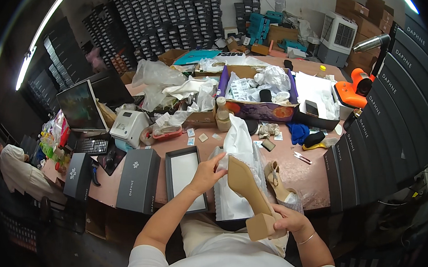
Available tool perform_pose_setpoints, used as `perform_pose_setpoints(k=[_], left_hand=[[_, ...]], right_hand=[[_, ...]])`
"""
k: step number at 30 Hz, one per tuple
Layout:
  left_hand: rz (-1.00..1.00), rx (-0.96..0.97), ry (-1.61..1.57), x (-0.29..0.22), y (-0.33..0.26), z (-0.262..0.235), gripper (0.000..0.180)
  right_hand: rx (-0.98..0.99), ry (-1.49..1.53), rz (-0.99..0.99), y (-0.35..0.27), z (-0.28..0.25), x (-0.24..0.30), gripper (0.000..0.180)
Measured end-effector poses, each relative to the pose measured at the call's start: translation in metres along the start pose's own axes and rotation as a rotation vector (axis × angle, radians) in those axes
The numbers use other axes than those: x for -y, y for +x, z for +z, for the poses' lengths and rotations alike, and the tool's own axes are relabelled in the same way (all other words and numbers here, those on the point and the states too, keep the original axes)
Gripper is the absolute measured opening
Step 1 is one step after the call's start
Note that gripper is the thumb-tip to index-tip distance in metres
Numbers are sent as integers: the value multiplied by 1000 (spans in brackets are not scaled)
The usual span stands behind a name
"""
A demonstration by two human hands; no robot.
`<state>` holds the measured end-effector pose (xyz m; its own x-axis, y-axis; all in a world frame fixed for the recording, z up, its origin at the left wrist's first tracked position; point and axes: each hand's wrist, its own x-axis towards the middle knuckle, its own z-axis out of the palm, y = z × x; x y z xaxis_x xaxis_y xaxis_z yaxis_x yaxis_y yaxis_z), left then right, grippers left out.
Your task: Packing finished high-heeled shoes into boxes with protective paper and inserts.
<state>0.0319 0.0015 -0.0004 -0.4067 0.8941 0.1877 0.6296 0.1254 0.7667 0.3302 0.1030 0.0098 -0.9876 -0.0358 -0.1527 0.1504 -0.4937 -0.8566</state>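
Observation:
A tan high-heeled sandal is tilted in front of me with its sole and block heel facing up. My right hand grips it around the heel end. At the toe, my left hand has thumb and fingers around the edge, where some clear wrap shows; its fingertips are partly hidden. Under the sandal stands an open shoebox lined with white tissue paper. The second sandal lies to the right of that box, partly in clear wrap. A dark box lid with a pale inside lies to the left.
Closed grey shoeboxes stand at the left, by a label printer and a monitor. Tall shoebox stacks rise at the right. A purple carton of crumpled paper stands behind. Small scissors lie on the pink table.

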Motion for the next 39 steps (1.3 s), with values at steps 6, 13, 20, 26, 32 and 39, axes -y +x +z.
perform_pose_setpoints(k=[6,13,20,26,32,39], left_hand=[[-7,-217,-116,23,4,5,17],[44,-426,140,47,-4,-14,16],[-464,-425,-1363,24,-114,31,48],[-705,-358,-1642,33,-132,16,69],[-719,-244,-1671,39,-134,4,60],[-651,-116,-1528,45,-144,11,56]], right_hand=[[-188,-358,157,14,-5,-15,83],[141,-483,-97,7,3,30,93],[-131,-1290,34,91,57,-5,89],[-265,-903,74,136,-7,-5,34],[-197,-1883,-202,162,-59,-86,37],[-401,-829,-93,134,28,20,41]])
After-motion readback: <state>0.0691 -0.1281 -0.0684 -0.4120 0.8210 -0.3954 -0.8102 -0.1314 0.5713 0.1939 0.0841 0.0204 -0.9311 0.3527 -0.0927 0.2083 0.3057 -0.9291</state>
